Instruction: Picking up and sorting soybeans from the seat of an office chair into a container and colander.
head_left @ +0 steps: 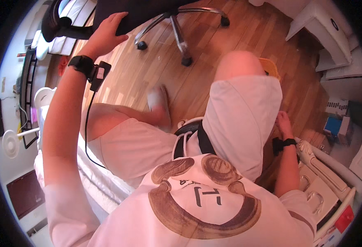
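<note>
Two hands apart, left hand (pixel 107 35) spread flat on black office chair (pixel 131 14) seat edge, right hand (pixel 282 122) hanging low beside thigh, fingers loosely curled, holding nothing visible.

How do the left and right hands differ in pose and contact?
The left hand reaches up and forward, fingers spread on the black office chair; the right hand hangs low beside the thigh, holding nothing visible. The left hand shows fully; the right is partly hidden. Both wear black wrist straps.

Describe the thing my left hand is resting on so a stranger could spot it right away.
Start at the wooden floor and find the chrome star base on castors. Above it sits the black office chair, where the left hand lies flat on the seat edge. It is the only wheeled black seat there.
</note>
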### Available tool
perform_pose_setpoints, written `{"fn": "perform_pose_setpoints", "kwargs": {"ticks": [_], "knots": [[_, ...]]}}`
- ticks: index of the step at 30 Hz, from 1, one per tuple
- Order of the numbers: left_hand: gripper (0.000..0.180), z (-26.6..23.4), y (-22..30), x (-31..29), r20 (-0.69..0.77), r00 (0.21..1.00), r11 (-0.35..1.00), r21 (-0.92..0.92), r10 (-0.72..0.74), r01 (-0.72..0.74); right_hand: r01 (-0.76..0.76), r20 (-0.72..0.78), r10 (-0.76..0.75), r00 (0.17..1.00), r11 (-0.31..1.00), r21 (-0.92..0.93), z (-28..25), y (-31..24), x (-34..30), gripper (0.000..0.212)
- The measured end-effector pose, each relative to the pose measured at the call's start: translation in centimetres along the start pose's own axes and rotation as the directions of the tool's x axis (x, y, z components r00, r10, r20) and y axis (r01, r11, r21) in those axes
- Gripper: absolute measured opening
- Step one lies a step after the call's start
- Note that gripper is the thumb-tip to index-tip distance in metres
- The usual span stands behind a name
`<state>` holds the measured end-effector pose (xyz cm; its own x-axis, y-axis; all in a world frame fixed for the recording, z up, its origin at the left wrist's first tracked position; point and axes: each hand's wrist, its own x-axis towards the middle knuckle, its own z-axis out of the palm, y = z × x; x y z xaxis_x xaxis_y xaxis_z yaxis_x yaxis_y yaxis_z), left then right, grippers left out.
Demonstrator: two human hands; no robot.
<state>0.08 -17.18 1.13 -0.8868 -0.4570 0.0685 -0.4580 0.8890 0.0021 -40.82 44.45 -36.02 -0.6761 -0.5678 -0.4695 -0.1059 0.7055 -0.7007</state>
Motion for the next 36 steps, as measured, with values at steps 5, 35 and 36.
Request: {"fn": "perform_pose_setpoints", "kwargs": {"ticks": [5,35,36], "knots": [[0.053,-0.7,-1.3,-2.6,0.045,0.997,0.993,-0.099,0.063,-0.058,-0.242,0.087,0.227,0.970,0.937,0.250,0.0,3.3,-4.4,0.030],[0.033,4.1,-11.4,-22.5,0.498,0.757,0.863,-0.036,-0.423,0.505,-0.087,0.172,0.109,0.979,0.987,-0.131,29.7,0.8,-15.4,0.039],[0.033,4.0,-10.1,-22.1,0.519,0.742,0.852,-0.050,-0.424,0.522,-0.074,0.249,0.080,0.965,0.997,-0.030,31.5,-2.3,-15.1,0.042]]}}
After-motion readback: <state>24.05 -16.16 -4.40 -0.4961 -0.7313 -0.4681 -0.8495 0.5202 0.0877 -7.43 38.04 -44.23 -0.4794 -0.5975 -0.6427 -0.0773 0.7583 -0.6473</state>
